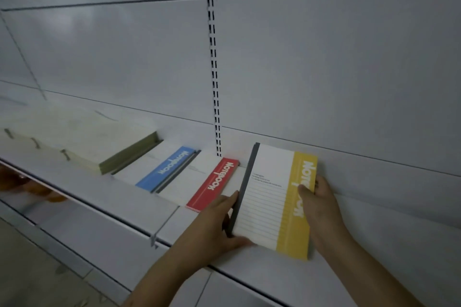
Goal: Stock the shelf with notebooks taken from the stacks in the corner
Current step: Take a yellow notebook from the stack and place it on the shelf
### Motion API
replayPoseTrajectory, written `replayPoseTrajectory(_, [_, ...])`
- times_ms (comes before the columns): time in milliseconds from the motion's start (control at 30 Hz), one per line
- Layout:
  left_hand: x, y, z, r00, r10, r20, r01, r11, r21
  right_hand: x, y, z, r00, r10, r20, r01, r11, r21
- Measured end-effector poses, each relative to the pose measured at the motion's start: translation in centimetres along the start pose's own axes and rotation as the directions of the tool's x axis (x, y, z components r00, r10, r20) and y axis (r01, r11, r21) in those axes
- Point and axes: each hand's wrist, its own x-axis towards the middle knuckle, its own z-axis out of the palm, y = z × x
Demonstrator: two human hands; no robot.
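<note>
Both hands grip the yellow notebook (279, 197) (dark spine to the left): left hand (219, 222) at the spine edge, right hand (316, 199) at the yellow edge. It lies on the shelf (119, 209), just right of the red notebook (212, 184).

You're looking at a pale grey-white shelf (124, 212). The yellow-banded notebook (274, 197) has a white ruled cover and dark grey spine; left of it lie a red-banded notebook (212, 184), a blue-banded notebook (166, 168), then a cream stack (82, 139) with olive edges.
</note>
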Motion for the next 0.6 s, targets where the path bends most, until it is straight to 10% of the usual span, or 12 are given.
replayPoseTrajectory(100, [1.4, -2.8, -0.9, 1.0, 0.001, 0.009, -0.002, 0.979, 0.206, 1.1, 0.8, 1.3, 0.999, 0.001, 0.041, 0.012, 0.948, -0.319])
replayPoseTrajectory(233, [2.9, -5.6, -1.4, 0.992, 0.107, 0.067, -0.126, 0.887, 0.445, 1.4, 2.6, 1.3, 0.983, -0.179, -0.03, 0.061, 0.479, -0.876])
replayPoseTrajectory(600, [3.4, -8.2, -0.6, 0.959, 0.268, -0.093, -0.224, 0.917, 0.331, 1.8, 3.4, 1.4, 0.962, -0.273, 0.017, 0.203, 0.669, -0.715])
